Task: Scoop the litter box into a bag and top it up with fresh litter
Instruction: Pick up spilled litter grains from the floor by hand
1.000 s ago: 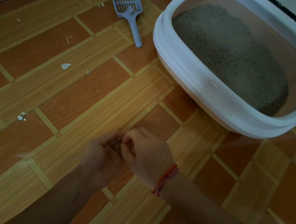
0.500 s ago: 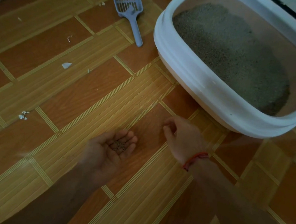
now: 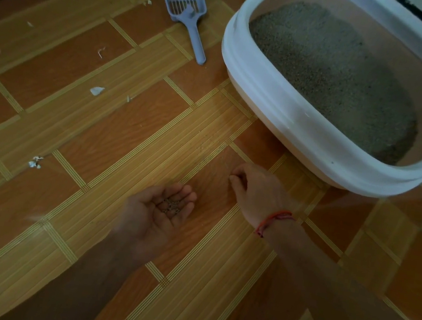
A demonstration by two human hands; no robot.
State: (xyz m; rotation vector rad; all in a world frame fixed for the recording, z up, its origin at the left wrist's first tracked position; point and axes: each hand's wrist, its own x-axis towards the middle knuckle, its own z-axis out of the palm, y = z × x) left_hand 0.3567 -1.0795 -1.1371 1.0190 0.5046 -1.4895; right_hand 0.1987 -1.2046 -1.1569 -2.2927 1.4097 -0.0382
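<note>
Here, grey litter (image 3: 333, 76) banked unevenly; white-rimmed box (image 3: 278, 107)

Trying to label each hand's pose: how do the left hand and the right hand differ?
The left hand lies palm up, fingers relaxed, cradling a few litter grains; the right hand is palm down, fingers curled toward the floor. The right hand's wrist wears a red string; none shows on the left hand's wrist. The right hand is nearer the litter box. Both are away from the scoop.
</note>
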